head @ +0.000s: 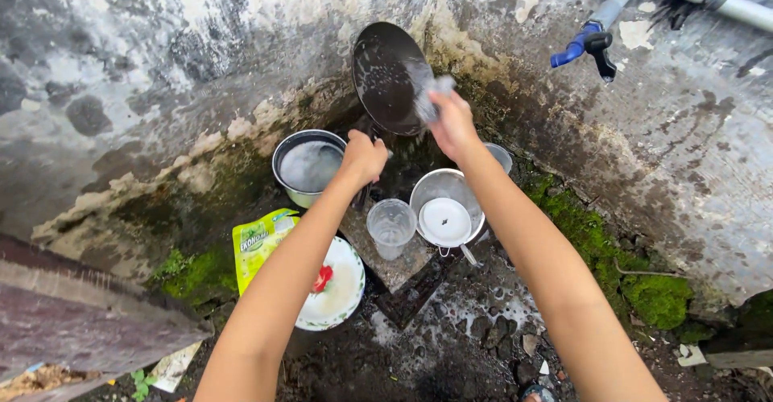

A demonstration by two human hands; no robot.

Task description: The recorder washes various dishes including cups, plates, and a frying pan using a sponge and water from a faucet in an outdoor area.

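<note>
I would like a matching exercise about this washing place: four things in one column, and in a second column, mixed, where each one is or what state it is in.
Things:
1. black frying pan
2. clear plastic cup
3. blue tap
4. green soap pouch

Places or states:
A. on the ground, beside the flowered plate
B. fixed to a grey pipe on the wall, upper right
C. held up tilted, soapy; left hand on the handle, right hand wiping it with a cloth
D. standing upright on a stone slab, next to a metal bowl

Pairs: 1-C, 2-D, 3-B, 4-A
</note>
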